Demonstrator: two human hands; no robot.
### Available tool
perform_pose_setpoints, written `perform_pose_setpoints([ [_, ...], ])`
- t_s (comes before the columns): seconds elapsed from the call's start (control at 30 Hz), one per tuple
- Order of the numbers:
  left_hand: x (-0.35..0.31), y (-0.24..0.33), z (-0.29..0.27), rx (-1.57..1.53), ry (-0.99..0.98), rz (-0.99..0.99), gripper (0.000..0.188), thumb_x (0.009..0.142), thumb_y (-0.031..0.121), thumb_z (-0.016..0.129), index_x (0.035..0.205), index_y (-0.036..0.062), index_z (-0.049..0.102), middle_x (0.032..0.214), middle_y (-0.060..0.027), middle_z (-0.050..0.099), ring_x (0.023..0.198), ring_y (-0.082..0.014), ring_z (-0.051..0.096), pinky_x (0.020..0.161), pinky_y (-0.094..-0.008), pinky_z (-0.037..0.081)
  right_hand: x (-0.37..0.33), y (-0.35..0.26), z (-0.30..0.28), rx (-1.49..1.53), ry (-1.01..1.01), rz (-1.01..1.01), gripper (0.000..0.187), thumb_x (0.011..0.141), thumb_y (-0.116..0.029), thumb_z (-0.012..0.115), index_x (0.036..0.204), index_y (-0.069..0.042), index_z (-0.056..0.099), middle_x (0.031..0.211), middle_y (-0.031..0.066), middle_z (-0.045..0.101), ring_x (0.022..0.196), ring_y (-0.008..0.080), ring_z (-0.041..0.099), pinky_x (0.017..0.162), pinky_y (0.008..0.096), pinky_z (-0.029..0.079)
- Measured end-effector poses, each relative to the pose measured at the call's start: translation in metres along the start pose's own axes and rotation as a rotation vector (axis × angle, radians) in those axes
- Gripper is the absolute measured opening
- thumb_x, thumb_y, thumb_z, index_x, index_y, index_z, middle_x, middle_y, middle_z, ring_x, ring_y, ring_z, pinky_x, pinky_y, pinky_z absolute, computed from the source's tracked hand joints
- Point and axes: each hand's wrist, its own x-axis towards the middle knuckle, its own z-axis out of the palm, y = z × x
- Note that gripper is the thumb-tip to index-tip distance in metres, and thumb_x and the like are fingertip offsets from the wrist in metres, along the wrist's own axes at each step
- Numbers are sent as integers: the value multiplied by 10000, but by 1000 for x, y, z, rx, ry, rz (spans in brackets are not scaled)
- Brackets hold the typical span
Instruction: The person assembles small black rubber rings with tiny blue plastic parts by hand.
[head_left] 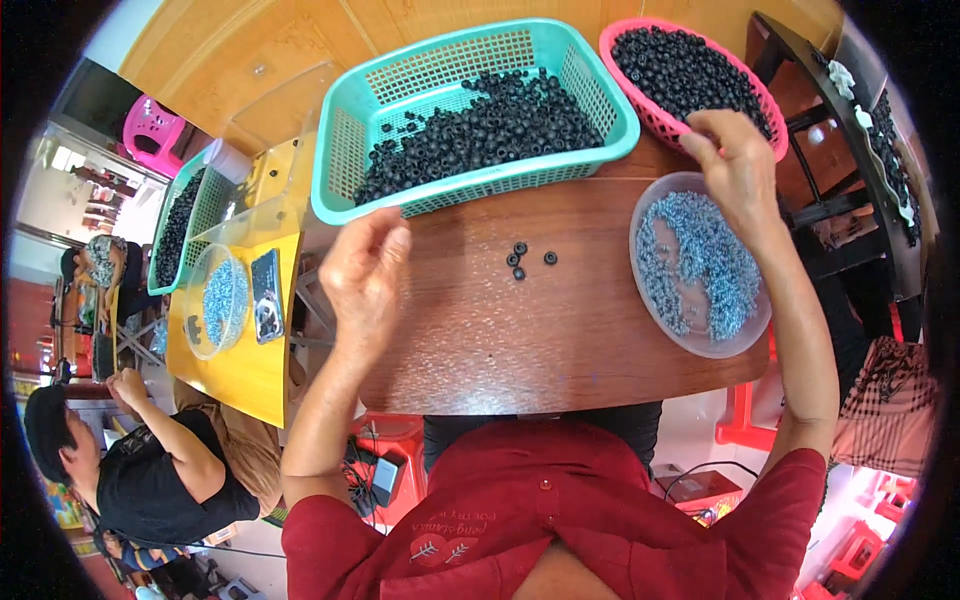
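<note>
My left hand is raised at the left side of the brown table, by the near left corner of a turquoise basket. Its fingers are curled with the thumb against them, and anything inside is hidden. My right hand hovers at the near rim of a pink basket, fingers bent into a pinch whose contents I cannot make out. Small black round parts with holes fill much of the turquoise basket, and similar black parts heap in the pink one. Below my right hand, a clear round bowl holds many tiny shiny blue pieces.
Several loose black parts lie mid-table. On the left, a yellow table bears another bowl of blue pieces, a phone-like flat object and a green basket. A person in black sits beside it.
</note>
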Motion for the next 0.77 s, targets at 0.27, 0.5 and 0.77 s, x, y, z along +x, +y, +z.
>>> perform_pose_setpoints([
  [0.27, 116, -71, -35, 812, 53, -108, 426, 707, 236, 708, 1005, -54, 616, 938, -255, 637, 906, -394, 606, 800, -472, 457, 21, -19, 46, -155, -240, 105, 230, 744, -184, 699, 763, 31, 621, 685, 262, 613, 676, 425, 626, 629, 514, 475],
  [0.5, 159, -111, -34, 734, -192, -356, 307, 631, 154, 760, 789, -90, 660, 694, -222, 643, 669, -325, 647, 613, -420, 501, 39, -31, 64, -225, -318, 232, 247, 739, -189, 699, 746, 53, 652, 747, 276, 630, 728, 430, 639, 660, 483, 505],
  [0.77, 145, -153, -25, 421, -102, -566, 361, 643, 70, 737, 947, -103, 647, 848, -238, 660, 737, -309, 667, 666, -459, 518, 33, -28, 74, -242, -344, 345, 290, 738, -226, 694, 792, 57, 663, 807, 267, 651, 791, 430, 647, 707, 495, 504],
])
